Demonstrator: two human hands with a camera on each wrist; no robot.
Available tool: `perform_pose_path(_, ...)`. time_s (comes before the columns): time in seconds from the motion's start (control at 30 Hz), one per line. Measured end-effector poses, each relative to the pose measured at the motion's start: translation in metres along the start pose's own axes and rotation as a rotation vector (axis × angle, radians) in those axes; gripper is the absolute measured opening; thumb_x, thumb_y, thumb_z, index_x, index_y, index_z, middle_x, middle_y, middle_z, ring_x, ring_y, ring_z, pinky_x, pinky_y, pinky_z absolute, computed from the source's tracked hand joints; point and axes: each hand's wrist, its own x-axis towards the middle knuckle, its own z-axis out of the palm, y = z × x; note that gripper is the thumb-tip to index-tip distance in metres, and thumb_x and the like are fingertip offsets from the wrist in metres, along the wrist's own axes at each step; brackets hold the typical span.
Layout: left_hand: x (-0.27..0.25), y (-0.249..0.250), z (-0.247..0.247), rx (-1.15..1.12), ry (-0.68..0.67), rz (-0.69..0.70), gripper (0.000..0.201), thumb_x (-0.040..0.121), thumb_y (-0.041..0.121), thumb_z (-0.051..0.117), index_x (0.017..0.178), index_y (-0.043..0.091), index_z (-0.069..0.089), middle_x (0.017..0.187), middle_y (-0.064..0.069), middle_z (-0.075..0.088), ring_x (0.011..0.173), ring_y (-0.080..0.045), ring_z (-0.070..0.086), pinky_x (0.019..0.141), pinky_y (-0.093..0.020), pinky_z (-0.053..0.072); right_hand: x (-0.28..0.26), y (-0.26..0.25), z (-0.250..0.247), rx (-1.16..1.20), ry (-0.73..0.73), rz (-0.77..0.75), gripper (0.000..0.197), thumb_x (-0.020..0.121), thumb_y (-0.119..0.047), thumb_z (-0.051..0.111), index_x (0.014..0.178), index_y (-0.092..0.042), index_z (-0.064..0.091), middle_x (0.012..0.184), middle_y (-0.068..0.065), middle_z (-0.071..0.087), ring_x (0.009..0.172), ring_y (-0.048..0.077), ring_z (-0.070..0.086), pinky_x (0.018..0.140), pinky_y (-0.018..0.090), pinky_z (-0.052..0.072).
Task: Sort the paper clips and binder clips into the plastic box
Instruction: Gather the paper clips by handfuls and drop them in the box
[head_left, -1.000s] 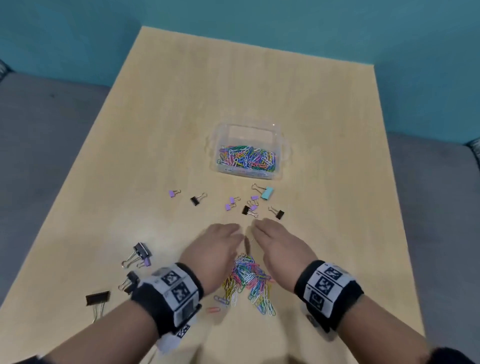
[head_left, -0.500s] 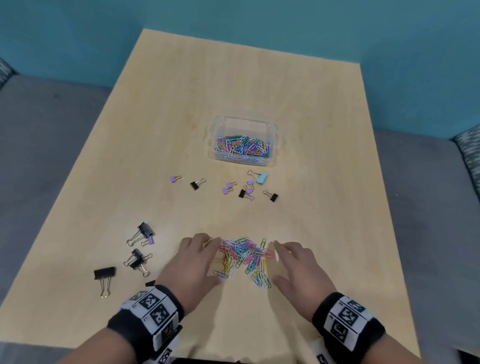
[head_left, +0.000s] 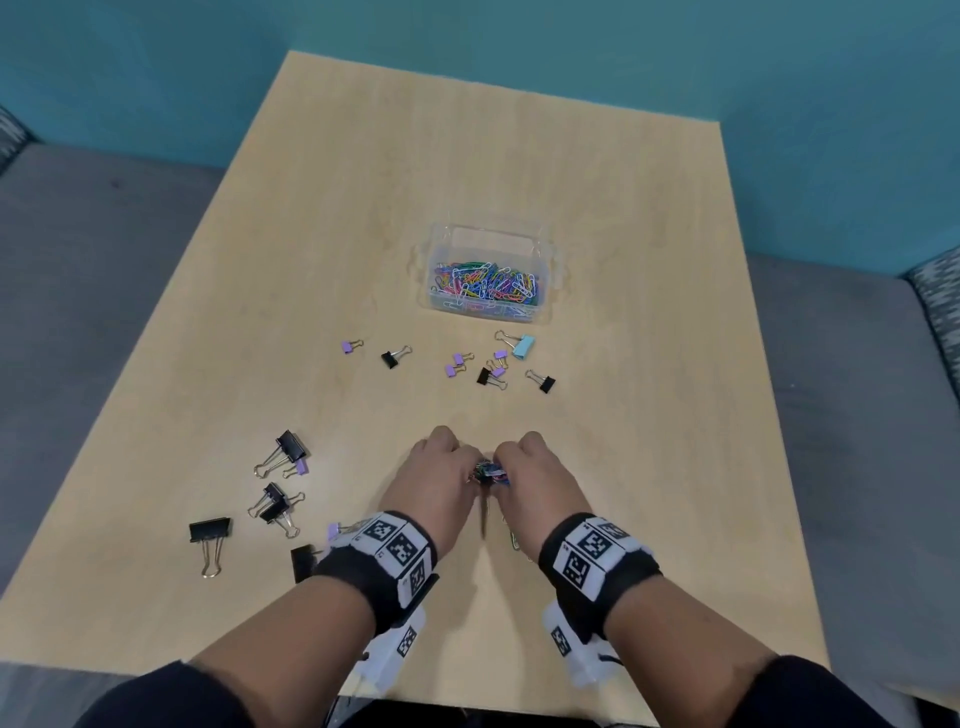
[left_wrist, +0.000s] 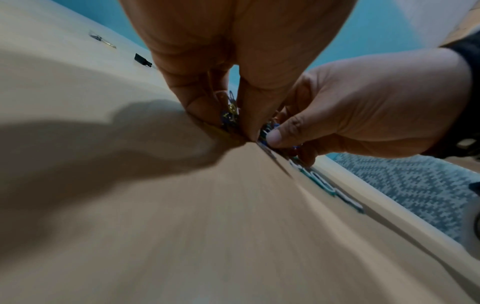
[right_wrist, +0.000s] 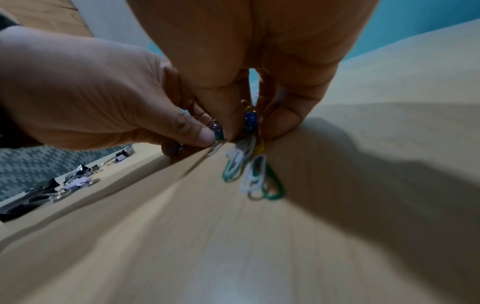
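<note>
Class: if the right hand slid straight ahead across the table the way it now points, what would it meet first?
Probably the black binder clip in the cluster before the plastic box. The right hand points slightly left of straight; depth is uncertain.

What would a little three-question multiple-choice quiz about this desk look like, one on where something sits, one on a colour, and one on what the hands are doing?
1. Where is the plastic box?
A. beyond the small binder clips
B. by the person's left wrist
C. on the floor

2. What colour is the binder clip nearest the box?
A. red
B. light blue
C. yellow

3. What are the two hands doing?
A. resting flat
B. lifting the box
C. pinching up paper clips

Answers: 1 A, the box lies farther up the table. 2 B, its body is pale blue. 3 C, left hand and right hand curl their fingers round the pile.
</note>
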Motion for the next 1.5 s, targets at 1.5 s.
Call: perform_pose_path(1.5, 0.175, 0.022, -0.172, -0.698, 0.187, -0.099, 0.009, 0.078, 0.002, 0.073, 0.076, 0.006, 0.065, 0.065, -0.006, 0.06, 0.05, -0.015, 0.06, 0.057, -0.032, 0.058, 0.166, -0.015, -0.176, 0.759, 0.199, 0.059, 0.014, 0.088, -0.002, 0.062, 0.076, -0.009, 0.061, 0.066, 0.007, 0.059, 0.049, 0.016, 0.059, 0.058, 0.036, 0.059)
